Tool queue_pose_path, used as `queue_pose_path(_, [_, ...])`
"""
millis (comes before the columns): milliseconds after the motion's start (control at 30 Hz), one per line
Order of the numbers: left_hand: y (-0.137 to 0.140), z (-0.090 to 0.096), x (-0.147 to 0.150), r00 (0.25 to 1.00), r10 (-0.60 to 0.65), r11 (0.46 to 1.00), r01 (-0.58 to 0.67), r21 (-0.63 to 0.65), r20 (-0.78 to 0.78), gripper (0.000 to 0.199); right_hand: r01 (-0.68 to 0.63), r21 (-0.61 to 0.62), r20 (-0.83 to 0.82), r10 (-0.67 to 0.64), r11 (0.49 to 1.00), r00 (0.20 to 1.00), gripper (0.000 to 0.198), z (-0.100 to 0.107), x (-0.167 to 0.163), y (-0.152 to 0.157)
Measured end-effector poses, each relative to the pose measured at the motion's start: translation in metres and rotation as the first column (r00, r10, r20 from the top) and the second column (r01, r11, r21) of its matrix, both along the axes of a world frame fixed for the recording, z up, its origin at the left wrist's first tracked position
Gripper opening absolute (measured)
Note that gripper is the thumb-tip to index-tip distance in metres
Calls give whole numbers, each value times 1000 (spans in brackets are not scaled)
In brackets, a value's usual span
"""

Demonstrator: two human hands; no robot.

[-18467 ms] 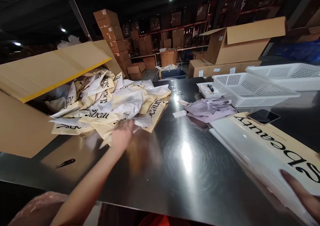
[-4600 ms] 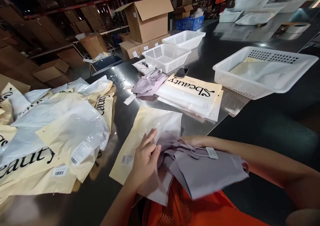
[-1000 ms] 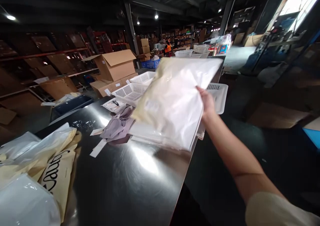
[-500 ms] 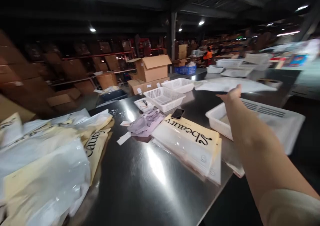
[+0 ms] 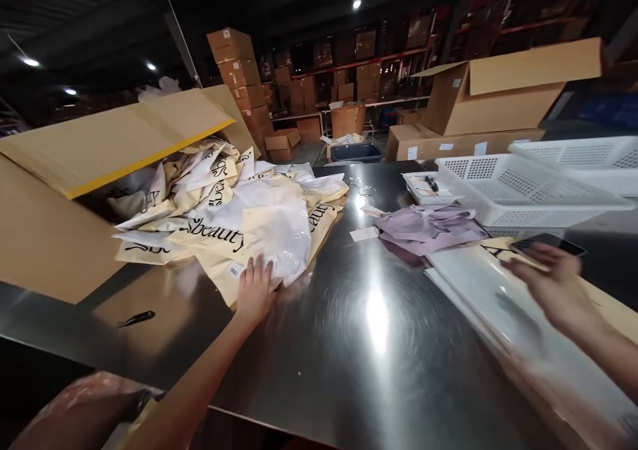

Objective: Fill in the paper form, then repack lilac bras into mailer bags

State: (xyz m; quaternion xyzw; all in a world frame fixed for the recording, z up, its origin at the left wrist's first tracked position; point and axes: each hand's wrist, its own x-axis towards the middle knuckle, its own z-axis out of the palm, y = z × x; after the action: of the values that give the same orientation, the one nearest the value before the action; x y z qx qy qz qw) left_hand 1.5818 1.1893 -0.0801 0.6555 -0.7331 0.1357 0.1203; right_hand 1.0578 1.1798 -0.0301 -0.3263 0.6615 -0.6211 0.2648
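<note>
My left hand (image 5: 256, 287) lies with spread fingers on the near edge of a clear-fronted plastic garment bag (image 5: 279, 230), at the front of a heap of similar bags printed "beauty" (image 5: 212, 234). Over on the right, my right hand (image 5: 558, 284) hovers low above a stack of flat bags (image 5: 478, 284), its fingers loosely apart and slightly blurred. Its fingertips overlap a black phone (image 5: 553, 242); whether they touch it I cannot tell. A folded mauve garment (image 5: 426, 227) with white tags (image 5: 365, 234) rests beside the stack.
A large open carton (image 5: 119, 144) on the left spills the bags onto the shiny metal table (image 5: 329, 363). Small black snips (image 5: 137, 318) lie at its near side. White perforated baskets (image 5: 528, 187) stand at the back right, before another open carton (image 5: 518, 104). Behind is a dark bin (image 5: 356, 152).
The view has swung left, bringing the carton and bag heap to the middle. My right arm has moved from above the white basket to the bag stack. My left hand has come into view.
</note>
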Motion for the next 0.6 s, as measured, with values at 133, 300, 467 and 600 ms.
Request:
queue_pose_path(133, [-38,-9,-13,996,-90,996,91,7,-25,44,-250,-6,82,250,968,965,53,-33,59,47])
queue_pose_path(300, [-18,-2,-35,962,-249,968,248,-19,-115,44,-479,148,203,448,865,871,41,-41,110,80])
queue_pose_path(467, [-7,10,-31,767,-620,768,636,72,-166,41,-468,67,584,346,881,734,32,-44,137,66])
queue_pose_path(600, [-18,17,-3,776,-627,771,630,91,-69,45,-397,112,545,278,911,791,18,-52,138,59])
